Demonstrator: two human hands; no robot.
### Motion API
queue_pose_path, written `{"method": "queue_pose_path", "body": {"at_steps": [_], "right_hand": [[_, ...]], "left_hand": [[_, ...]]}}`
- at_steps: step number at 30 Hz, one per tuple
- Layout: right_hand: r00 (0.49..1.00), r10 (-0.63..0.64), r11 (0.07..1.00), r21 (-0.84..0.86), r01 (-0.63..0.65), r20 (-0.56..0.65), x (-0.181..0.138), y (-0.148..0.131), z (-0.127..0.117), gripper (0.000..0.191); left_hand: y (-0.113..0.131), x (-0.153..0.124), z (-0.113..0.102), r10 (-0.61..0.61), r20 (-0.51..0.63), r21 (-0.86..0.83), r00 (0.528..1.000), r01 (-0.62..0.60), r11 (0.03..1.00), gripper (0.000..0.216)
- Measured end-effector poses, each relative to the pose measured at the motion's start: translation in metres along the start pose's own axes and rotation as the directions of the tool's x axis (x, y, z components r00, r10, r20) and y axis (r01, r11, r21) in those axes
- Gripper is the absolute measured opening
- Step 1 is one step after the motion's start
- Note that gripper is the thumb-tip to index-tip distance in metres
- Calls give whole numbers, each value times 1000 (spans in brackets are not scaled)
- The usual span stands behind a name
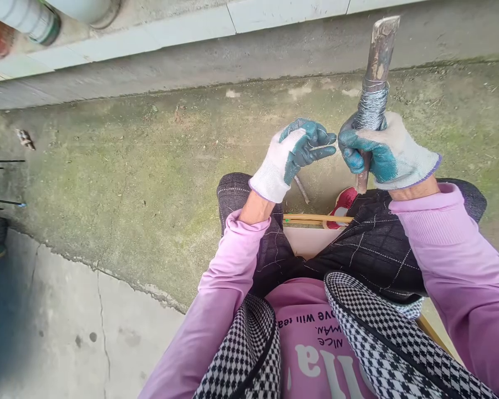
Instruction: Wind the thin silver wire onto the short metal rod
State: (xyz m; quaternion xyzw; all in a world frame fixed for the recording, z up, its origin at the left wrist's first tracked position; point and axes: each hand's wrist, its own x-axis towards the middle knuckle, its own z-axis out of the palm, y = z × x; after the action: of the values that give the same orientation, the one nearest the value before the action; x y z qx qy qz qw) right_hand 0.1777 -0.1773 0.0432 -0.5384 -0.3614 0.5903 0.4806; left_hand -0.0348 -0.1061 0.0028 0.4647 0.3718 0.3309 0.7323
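Note:
My right hand (385, 147), in a white work glove with a green coated palm, is wrapped round a wooden stick (380, 52). Silvery thin wire (372, 105) is wound in many turns about the middle of this stick, just above my fist. The stick stands nearly upright, its cut end away from me. Close by on the left is my left hand (301, 149), gloved the same way, with its fingers bent together toward the stick. A fine strand of wire shows at those fingertips, and the fingers look pinched on it.
Behind my hands runs a low concrete step with a white tiled edge (187, 30), bearing several containers (29, 22) at the left. Mossy ground (149, 166) lies below. Thin black rods (4, 202) are at far left. Between my legs are a yellowish bar (311, 218) and a red shoe (343, 206).

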Motion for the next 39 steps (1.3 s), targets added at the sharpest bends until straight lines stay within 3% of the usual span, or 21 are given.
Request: {"method": "queue_pose_path", "body": {"at_steps": [4, 9, 11, 13, 16, 18, 20, 21, 23, 25, 31, 35, 39], "right_hand": [[999, -37, 999, -32, 38, 23, -2, 0, 0, 69], [990, -143, 989, -22, 143, -13, 4, 8, -3, 80], [986, -165, 986, -8, 165, -19, 11, 14, -8, 81], [986, -161, 987, 3, 161, -32, 17, 18, -13, 76], [990, -136, 990, 21, 137, -40, 20, 20, -16, 61], [988, -145, 987, 59, 148, -57, 20, 19, -16, 52], [985, -151, 981, 110, 160, -87, 19, 18, -14, 45], [984, -145, 978, 138, 159, -103, 18, 17, -13, 44], [986, -120, 975, 174, 140, -120, 17, 16, -10, 46], [988, -98, 975, 186, 119, -117, 15, 16, -7, 47], [984, -130, 968, 201, 153, -121, 13, 13, 1, 41], [991, -116, 973, 193, 126, -64, 12, 14, 0, 58], [998, -53, 990, 127, 55, -16, 12, 14, -1, 80]], "left_hand": [[3, -2, 0, 28, 107, -131, 994, -14, 991, 39], [2, 2, 3, -68, -42, -160, 997, 60, 985, 29], [1, 1, 3, -101, -56, -233, 993, 85, 969, 27], [0, -2, 1, -52, -33, -282, 998, 41, 958, 25], [-9, -1, -10, 114, -11, -154, 993, -114, 981, 18], [-21, 8, -22, 241, -19, 111, 970, -237, 965, 35], [-36, 23, -36, 423, 5, 452, 906, -379, 808, 38], [-43, 30, -42, 451, 81, 587, 889, -408, 699, 39], [-56, 42, -52, 500, 203, 742, 842, -466, 483, 46], [-64, 47, -57, 518, 292, 794, 804, -506, 338, 55], [-63, 40, -58, 514, 399, 790, 759, -569, 229, 64], [-57, 31, -55, 495, 483, 784, 722, -608, 122, 50], [-55, 21, -48, 565, 428, 832, 705, -552, 59, 39]]}}
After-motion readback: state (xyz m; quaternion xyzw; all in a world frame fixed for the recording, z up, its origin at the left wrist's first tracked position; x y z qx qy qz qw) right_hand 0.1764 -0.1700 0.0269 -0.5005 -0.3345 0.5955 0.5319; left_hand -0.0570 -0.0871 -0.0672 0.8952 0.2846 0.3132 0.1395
